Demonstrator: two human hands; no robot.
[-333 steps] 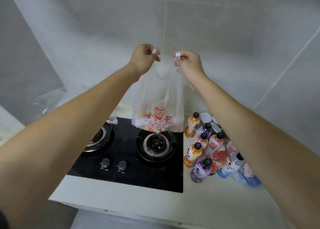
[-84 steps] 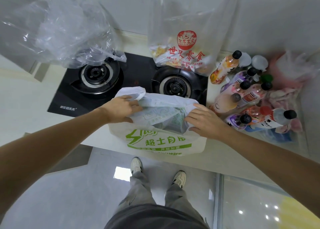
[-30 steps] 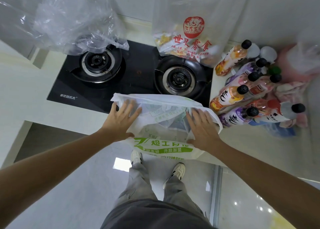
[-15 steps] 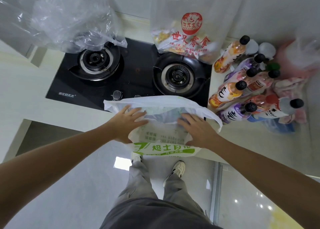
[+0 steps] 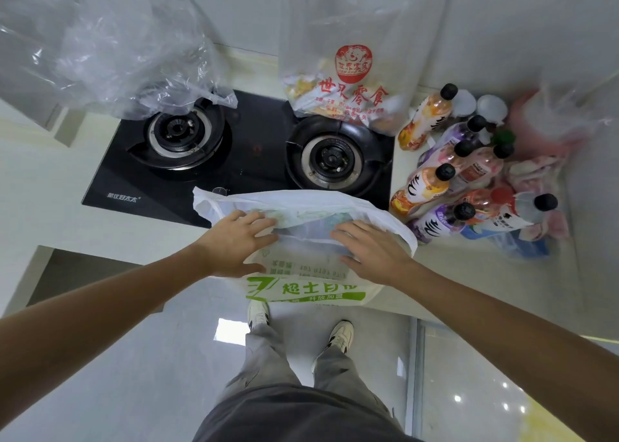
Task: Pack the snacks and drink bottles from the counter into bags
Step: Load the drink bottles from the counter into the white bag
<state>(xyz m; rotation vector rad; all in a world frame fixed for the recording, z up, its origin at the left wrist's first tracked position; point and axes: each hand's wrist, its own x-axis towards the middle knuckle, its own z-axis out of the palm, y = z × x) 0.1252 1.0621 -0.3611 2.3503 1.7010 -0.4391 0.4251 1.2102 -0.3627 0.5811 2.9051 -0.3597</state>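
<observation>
A white plastic bag with green print lies on the counter's front edge, partly over the stove, its mouth facing the burners. My left hand and my right hand rest flat on top of it, fingers spread. Something bluish shows faintly through the bag between my hands. A clear bag with red print holding snacks hangs behind the right burner. Several drink bottles with black caps stand clustered on the counter to the right.
A black two-burner gas stove fills the counter's middle. Crumpled clear plastic hangs over the left burner. Pink and clear bags sit in the right corner behind the bottles. Below the counter edge are my legs and shoes on a glossy floor.
The snack bag went from my raised hands to hanging at the wall. The white bag slid slightly forward on the counter, and my hands shifted from its rim to lying flat on top.
</observation>
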